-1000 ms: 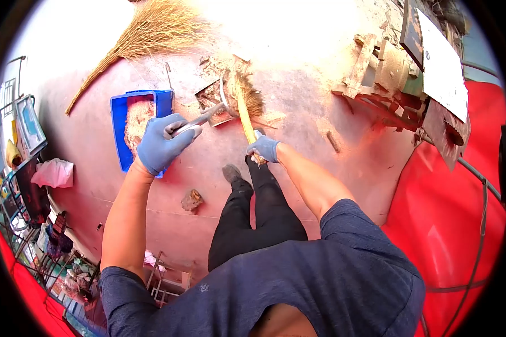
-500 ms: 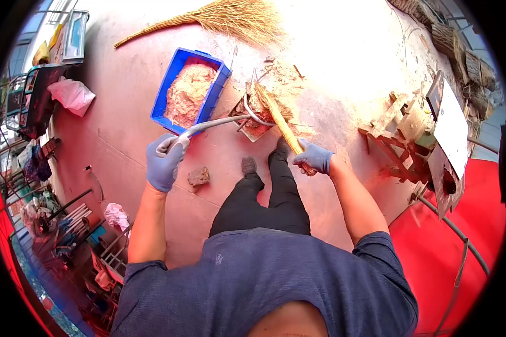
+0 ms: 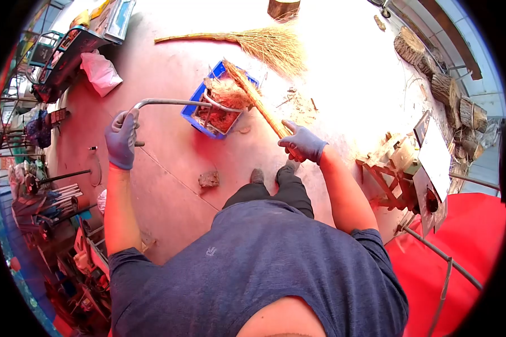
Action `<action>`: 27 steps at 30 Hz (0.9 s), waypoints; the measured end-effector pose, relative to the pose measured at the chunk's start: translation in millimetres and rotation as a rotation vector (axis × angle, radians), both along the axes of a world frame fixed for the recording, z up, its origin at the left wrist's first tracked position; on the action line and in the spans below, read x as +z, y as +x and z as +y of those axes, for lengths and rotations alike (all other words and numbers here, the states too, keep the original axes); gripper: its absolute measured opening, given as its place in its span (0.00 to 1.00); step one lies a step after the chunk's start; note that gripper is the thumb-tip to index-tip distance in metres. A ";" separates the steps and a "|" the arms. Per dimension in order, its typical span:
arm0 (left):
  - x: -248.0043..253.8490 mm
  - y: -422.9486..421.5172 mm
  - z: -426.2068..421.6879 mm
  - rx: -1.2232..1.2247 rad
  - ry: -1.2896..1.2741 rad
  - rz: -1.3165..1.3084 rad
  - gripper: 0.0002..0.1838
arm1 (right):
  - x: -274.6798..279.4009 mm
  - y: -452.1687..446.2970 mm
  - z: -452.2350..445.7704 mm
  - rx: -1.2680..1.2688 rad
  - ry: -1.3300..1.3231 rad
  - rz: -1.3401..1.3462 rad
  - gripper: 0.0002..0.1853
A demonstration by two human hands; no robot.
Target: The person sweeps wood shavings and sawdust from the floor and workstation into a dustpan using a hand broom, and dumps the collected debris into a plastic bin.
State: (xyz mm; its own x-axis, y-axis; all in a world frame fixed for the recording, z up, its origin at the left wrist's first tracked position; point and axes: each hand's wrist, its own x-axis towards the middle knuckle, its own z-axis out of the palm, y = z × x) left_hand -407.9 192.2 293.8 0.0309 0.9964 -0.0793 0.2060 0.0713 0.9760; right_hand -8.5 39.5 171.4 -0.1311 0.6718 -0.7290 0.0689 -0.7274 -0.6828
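So, my left hand (image 3: 121, 140) grips dustpan's (image 3: 221, 119) bent metal handle (image 3: 171, 102); my right hand (image 3: 305, 144) holds wooden stick (image 3: 260, 106). Dustpan over blue bin (image 3: 197, 123), sawdust (image 3: 228, 94) near its frame. Steady wrist, centred load seem best against spills.

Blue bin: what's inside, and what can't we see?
Pale shavings show inside the blue bin. The metal-handled pan and the wooden stick overlap it, covering part of its contents. Its floor is hidden; can't tell whether the pan touches the contents.
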 end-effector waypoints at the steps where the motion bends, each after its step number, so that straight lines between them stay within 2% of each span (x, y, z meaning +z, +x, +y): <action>1: -1.3 8.8 13.4 -0.069 0.018 0.078 0.11 | 5.1 -0.1 -2.8 -0.005 0.007 -0.002 0.44; 3: -10.7 26.5 41.7 -0.221 0.036 0.155 0.12 | 16.1 4.9 -17.9 0.022 0.101 -0.087 0.44; 6: -51.8 56.5 91.7 -0.410 0.028 0.196 0.14 | 21.8 26.7 -56.8 0.002 0.064 -0.124 0.44; 8: -71.1 76.1 126.2 -0.579 0.178 0.567 0.18 | 21.8 38.7 -91.3 -0.043 0.045 -0.143 0.44; 10: -76.1 111.0 131.5 -0.754 0.168 0.825 0.22 | 19.5 47.0 -126.1 -0.107 0.012 -0.190 0.45; 12: -83.7 141.4 126.4 -0.870 0.104 0.925 0.23 | 15.9 51.7 -160.2 -0.142 -0.004 -0.199 0.46; 14: -96.4 168.6 133.9 -0.907 0.149 0.973 0.27 | 22.2 51.8 -192.1 -0.280 -0.085 -0.223 0.45; 16: -101.1 199.7 133.2 -0.966 0.139 1.000 0.27 | 5.5 51.4 -233.8 -0.394 -0.104 -0.229 0.46; 19: -101.8 246.8 137.6 -1.060 0.307 1.177 0.24 | -15.3 46.4 -293.3 -0.574 -0.150 -0.249 0.46; 23: -97.7 300.1 139.1 -1.199 0.477 1.166 0.24 | -41.7 37.7 -358.0 -0.746 -0.243 -0.256 0.46; 26: -86.2 329.2 133.3 -1.204 0.450 1.219 0.24 | -69.1 32.2 -404.6 -0.844 -0.288 -0.233 0.48; 27: -73.9 335.4 124.1 -1.224 0.355 1.246 0.25 | -73.3 29.7 -415.5 -0.907 -0.328 -0.167 0.48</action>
State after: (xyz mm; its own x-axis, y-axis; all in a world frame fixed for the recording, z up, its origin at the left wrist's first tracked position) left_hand -72.6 316.3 219.8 0.7906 0.4259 -0.4400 0.5321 -0.8334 0.1493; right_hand 21.2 -376.0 98.1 0.4571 0.2269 -0.8600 -0.5328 -0.7043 -0.4691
